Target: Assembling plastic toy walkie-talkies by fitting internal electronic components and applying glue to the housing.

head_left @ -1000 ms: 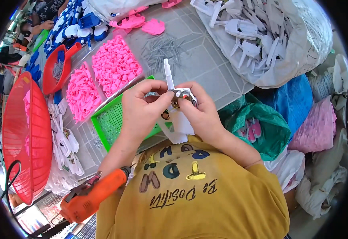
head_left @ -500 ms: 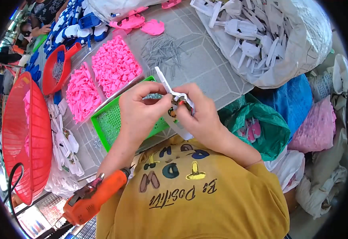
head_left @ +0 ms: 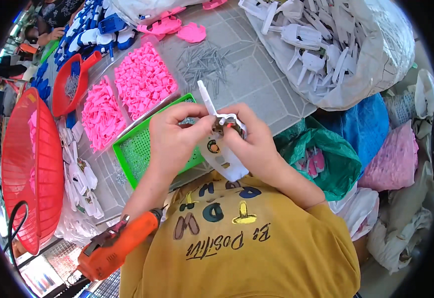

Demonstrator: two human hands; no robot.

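A: L hand [head_left: 177, 131], quick?
B: Thumb + fingertips pinching the white plastic assembly [head_left: 232, 166] nr its middle! R hand [head_left: 251, 133] pinches it too, from the R side.
A: Assembly's where?
B: Up between both hands, nr the table [head_left: 271, 74] edge, in front of the yellow shirt [head_left: 286, 223].
A: Further out?
B: Green basket [head_left: 124, 166] L, pink pcs [head_left: 145, 82] beyond, clear rods [head_left: 202, 64] up top, orange drill [head_left: 120, 246] lower L!

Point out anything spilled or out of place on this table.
Small silvery bits lie loose on the gray tabletop beside the green perforated basket; they look spilled, since similar-looking bits sit inside it.
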